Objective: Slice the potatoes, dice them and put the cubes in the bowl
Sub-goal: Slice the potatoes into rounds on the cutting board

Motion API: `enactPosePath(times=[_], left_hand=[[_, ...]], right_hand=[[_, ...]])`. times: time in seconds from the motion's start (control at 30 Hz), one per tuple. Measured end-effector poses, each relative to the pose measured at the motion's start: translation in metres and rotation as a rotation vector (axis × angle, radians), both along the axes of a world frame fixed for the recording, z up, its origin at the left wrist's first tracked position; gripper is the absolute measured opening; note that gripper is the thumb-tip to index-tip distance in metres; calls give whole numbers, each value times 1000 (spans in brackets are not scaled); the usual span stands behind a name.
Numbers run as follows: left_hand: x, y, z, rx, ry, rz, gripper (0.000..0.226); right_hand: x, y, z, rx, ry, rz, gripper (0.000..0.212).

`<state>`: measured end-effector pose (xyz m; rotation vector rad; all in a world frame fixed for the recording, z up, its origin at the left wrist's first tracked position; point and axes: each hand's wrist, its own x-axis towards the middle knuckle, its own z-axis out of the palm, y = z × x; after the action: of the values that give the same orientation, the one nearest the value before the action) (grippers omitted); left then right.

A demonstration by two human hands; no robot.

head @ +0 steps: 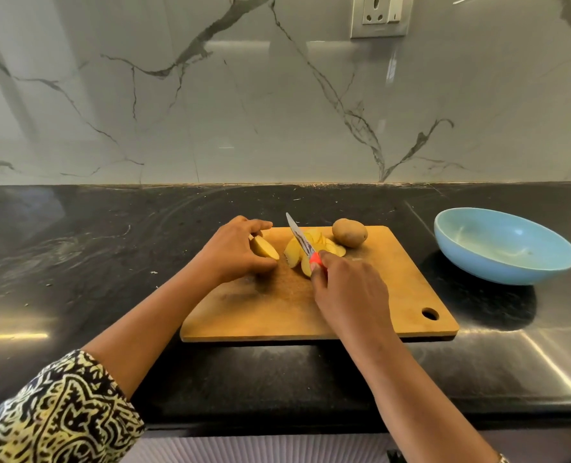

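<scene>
Wooden board (360,305), near half free: left hand (234,252) grips one potato chunk (264,251) at its far-left edge, right hand (350,292) grips one knife (299,237) over the slices (292,251); one whole potato (349,232), one blue bowl (511,274) off right
</scene>
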<state>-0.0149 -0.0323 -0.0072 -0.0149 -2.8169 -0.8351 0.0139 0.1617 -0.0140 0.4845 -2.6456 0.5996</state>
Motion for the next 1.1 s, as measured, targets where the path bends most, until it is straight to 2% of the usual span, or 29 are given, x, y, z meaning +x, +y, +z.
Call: enactPosePath(times=[0.07,0.2,0.27,0.33,0.43,0.5,0.83,1.1], left_hand=[[1,-2,3,146,-4,-3,63],[9,-11,7,716,-40,-112,48],[11,-14,5,865,-31,-137,48],[10,-19,1,862,7,-132,47],[9,-26,-3,646,-1,-103,54],[9,-27,-6,524,-35,-94,51],[11,-21,-9,504,31,-51,46],[11,-23,-13,533,66,9,47]], right_hand=[[0,1,0,-24,7,4,38],[1,2,1,-58,23,-2,39],[1,2,1,-68,26,-6,39],[1,2,0,-78,21,-3,40],[4,2,0,-84,-1,23,41],[7,0,0,-86,-19,54,42],[11,-16,-7,-31,-12,155,39],[6,-17,-7,-26,-1,108,40]])
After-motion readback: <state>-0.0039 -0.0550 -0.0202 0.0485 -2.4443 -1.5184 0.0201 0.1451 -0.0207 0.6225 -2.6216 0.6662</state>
